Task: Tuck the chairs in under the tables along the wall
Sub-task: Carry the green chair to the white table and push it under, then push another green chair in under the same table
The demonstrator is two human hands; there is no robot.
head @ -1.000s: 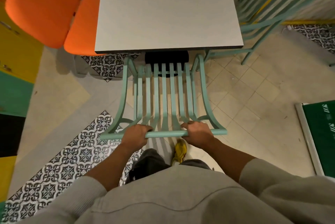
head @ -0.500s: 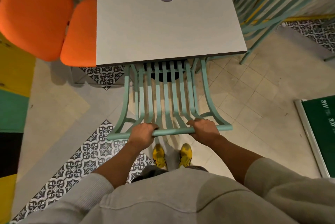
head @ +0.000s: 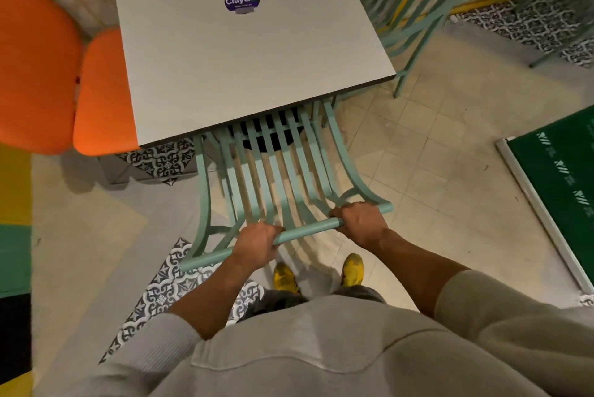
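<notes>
From my head view, both my left hand [head: 257, 244] and right hand [head: 361, 222] are clenched around the top rail of the mint slatted chair [head: 276, 178]. It runs straight ahead of me, seat already under the grey table [head: 250, 52], skewed slightly, right hand nearer that table.

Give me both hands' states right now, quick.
Left hand: closed on the top rail of the teal chair.
Right hand: closed on the same rail.

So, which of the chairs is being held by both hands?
The mint slatted chair at the table's near edge; the orange chair and the mint chair beyond stand untouched.
</notes>
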